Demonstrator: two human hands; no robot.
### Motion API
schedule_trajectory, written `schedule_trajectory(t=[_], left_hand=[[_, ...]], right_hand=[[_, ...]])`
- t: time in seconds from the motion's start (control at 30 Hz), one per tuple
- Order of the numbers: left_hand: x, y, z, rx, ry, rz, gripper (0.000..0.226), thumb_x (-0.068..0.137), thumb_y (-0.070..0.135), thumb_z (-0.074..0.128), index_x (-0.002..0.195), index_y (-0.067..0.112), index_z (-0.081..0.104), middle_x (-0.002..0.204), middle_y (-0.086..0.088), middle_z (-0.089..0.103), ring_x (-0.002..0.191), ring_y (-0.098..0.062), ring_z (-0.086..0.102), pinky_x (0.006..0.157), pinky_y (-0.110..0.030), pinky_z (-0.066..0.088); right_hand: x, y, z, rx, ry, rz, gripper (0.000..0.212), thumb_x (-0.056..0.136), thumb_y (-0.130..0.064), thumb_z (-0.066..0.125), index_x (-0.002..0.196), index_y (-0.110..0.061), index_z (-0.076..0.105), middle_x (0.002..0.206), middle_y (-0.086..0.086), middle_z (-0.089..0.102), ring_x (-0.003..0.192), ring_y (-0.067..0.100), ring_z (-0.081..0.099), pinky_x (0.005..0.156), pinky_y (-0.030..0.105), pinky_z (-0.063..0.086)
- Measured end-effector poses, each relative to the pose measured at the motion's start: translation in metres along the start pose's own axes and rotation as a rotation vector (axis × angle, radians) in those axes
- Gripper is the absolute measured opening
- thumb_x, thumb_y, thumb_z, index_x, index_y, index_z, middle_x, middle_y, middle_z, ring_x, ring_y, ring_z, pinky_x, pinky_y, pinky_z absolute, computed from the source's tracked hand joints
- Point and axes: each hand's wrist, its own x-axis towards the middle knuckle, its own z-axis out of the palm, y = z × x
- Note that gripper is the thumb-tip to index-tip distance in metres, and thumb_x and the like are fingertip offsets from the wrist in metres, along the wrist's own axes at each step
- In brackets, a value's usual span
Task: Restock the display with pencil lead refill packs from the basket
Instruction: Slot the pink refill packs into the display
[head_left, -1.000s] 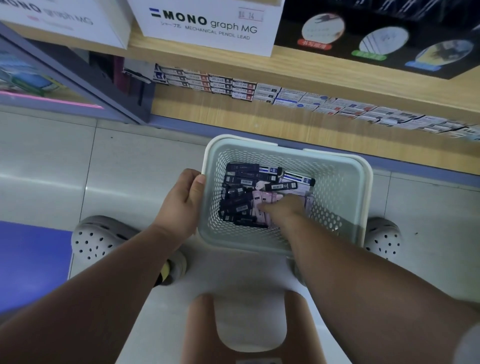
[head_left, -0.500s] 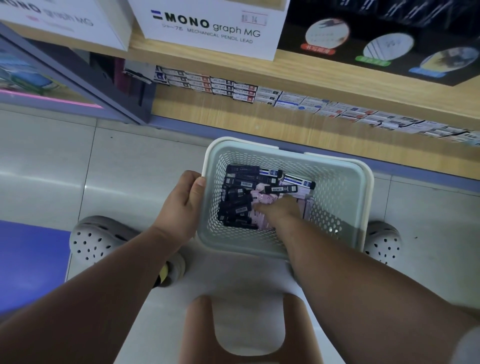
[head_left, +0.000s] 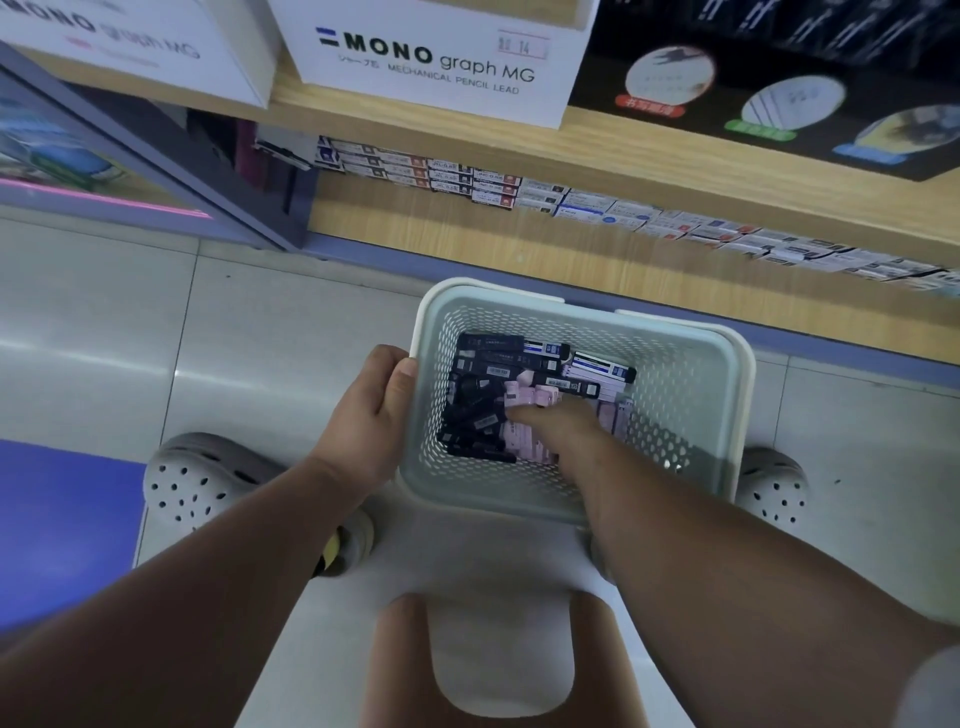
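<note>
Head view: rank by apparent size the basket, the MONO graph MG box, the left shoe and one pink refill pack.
1. basket
2. MONO graph MG box, cropped at the top and farther off
3. left shoe
4. pink refill pack

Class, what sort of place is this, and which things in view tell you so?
Most likely a stationery shop: a white box marked MECHANICAL PENCIL LEAD on a wooden shelf, rows of small packs displayed below, and a basket of refill packs.
</note>
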Motion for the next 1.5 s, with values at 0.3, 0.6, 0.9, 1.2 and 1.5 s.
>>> schedule_trajectory(t=[0.3,0.6,0.9,1.2,1.5], left_hand=[[0.000,0.001,0.000,0.028,-0.006,0.007,0.026,0.106,0.030,0.035,0.096,0.010,0.048,0.077,0.001,0.051,0.064,0.001,0.045,0.061,-0.015,0.038],[-0.001,0.021,-0.010,0.202,0.073,-0.104,0.025,0.102,0.035,0.045,0.115,0.015,0.054,0.098,-0.005,0.063,0.084,-0.024,0.059,0.073,-0.034,0.045],[-0.046,0.133,-0.010,-0.206,-0.027,-0.190,0.051,0.090,0.067,0.049,0.114,0.025,0.065,0.110,-0.002,0.070,0.103,-0.023,0.066,0.096,-0.042,0.048],[-0.112,0.223,-0.017,-0.879,-0.378,-0.336,0.059,0.095,0.062,0.045,0.125,0.017,0.068,0.117,-0.011,0.073,0.103,-0.027,0.071,0.082,-0.044,0.056],[-0.135,0.260,-0.032,-1.073,-0.365,-0.301,0.041,0.095,0.054,0.052,0.105,0.021,0.073,0.103,-0.006,0.075,0.087,-0.023,0.073,0.076,-0.038,0.057]], right_hand=[[-0.018,-0.002,-0.019,-0.099,0.047,-0.107,0.094,0.074,-0.041,0.082,0.146,0.000,0.037,0.131,0.018,0.057,0.115,0.031,0.057,0.090,0.034,0.049],[-0.096,-0.020,-0.066,0.010,0.037,-0.209,0.071,0.081,-0.033,0.079,0.130,0.006,0.047,0.104,0.020,0.065,0.086,0.024,0.064,0.064,0.029,0.047],[-0.208,-0.062,-0.082,0.147,-0.222,-0.415,0.029,0.074,-0.027,0.084,0.094,-0.016,0.067,0.097,-0.002,0.073,0.098,0.023,0.066,0.098,0.046,0.049],[-0.309,-0.065,-0.103,0.174,-0.190,-0.772,0.003,0.088,-0.030,0.072,0.086,-0.031,0.073,0.085,-0.001,0.077,0.081,0.018,0.075,0.074,0.046,0.061],[-0.333,-0.077,-0.108,0.006,0.227,-1.041,0.047,0.091,-0.063,0.049,0.085,-0.016,0.051,0.084,0.002,0.063,0.082,0.022,0.061,0.076,0.041,0.052]])
